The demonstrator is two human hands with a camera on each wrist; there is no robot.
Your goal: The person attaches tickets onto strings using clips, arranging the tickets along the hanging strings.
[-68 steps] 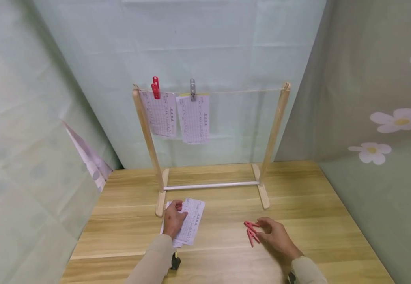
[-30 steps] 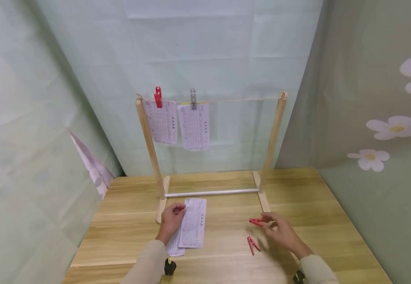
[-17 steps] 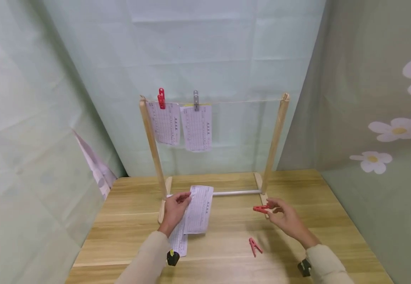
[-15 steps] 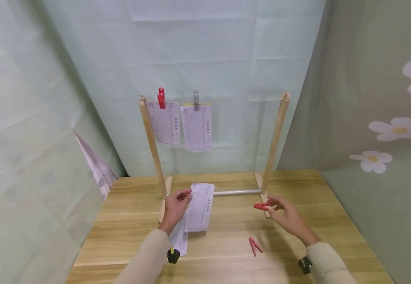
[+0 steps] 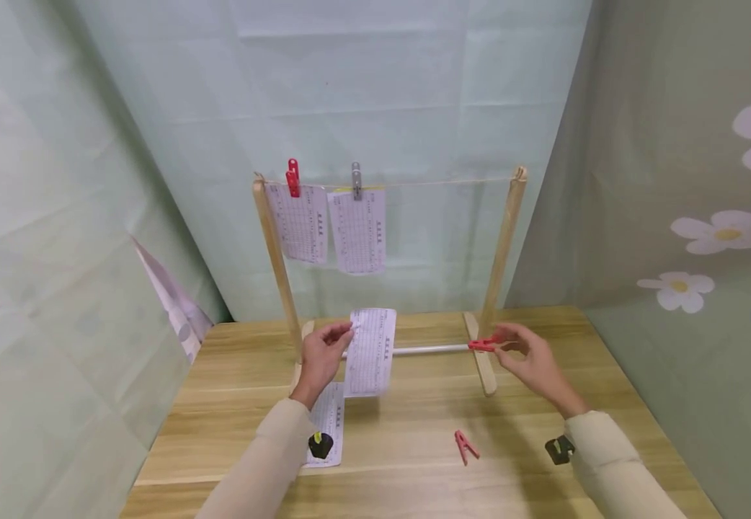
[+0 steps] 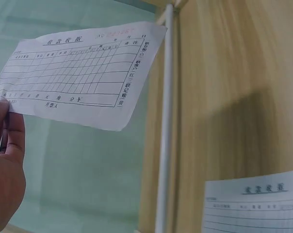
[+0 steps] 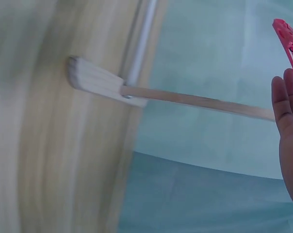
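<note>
My left hand [image 5: 319, 360] pinches the left edge of a printed receipt slip [image 5: 370, 355], raised above the table; the left wrist view shows the same slip [image 6: 81, 73] spread flat. A second receipt slip [image 5: 332, 425] lies on the table under my left forearm, partly covered. Between thumb and fingers of my right hand [image 5: 534, 366] is a red clothespin [image 5: 481, 345], which overlaps the rack's right foot in the head view. Only part of this clothespin [image 7: 281, 25] shows in the right wrist view. Another red clothespin [image 5: 464, 447] rests on the table, nearer to me.
A wooden rack with a left post [image 5: 276, 267], a right post [image 5: 504, 252] and a white bottom bar [image 5: 430, 349] stands at the back. From its string [image 5: 447, 182] hang two slips, under a red clip [image 5: 293, 178] and a grey clip [image 5: 357, 180]. Curtains surround the table [image 5: 408, 483].
The left hand has picked up the top slip from the table and raised it toward the rack. The right hand has taken one of two red clothespins and lifted it the same way.
</note>
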